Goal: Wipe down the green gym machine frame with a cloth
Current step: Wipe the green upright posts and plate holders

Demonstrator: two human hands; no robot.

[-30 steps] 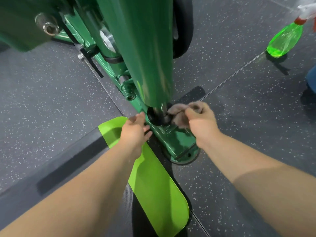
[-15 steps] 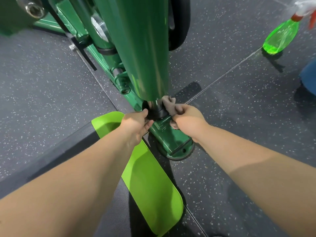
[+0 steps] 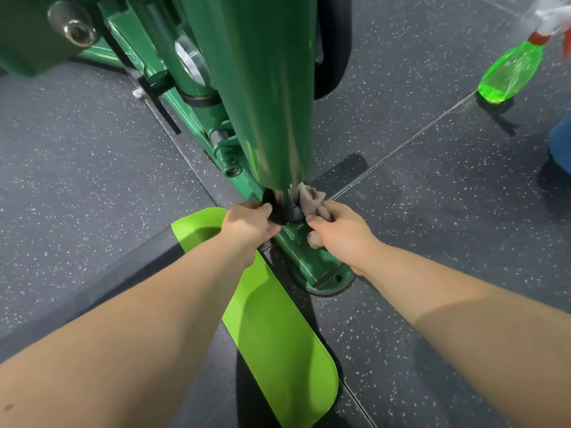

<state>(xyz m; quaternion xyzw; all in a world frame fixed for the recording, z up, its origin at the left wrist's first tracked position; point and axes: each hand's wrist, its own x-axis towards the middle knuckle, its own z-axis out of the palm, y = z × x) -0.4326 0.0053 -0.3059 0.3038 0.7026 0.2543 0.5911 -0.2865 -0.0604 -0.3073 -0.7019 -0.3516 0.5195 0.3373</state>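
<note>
Both hands closed in: right hand (image 3: 341, 234) pinching cloth (image 3: 310, 200) against chrome post (image 3: 281, 196), left hand (image 3: 248, 225) gripping black collar (image 3: 285, 213); cloth may snag there.

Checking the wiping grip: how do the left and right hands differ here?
The right hand grips the bunched cloth beside the chrome post; the left hand shows no cloth and touches the black collar. Both sit at the base of the green frame.
</note>
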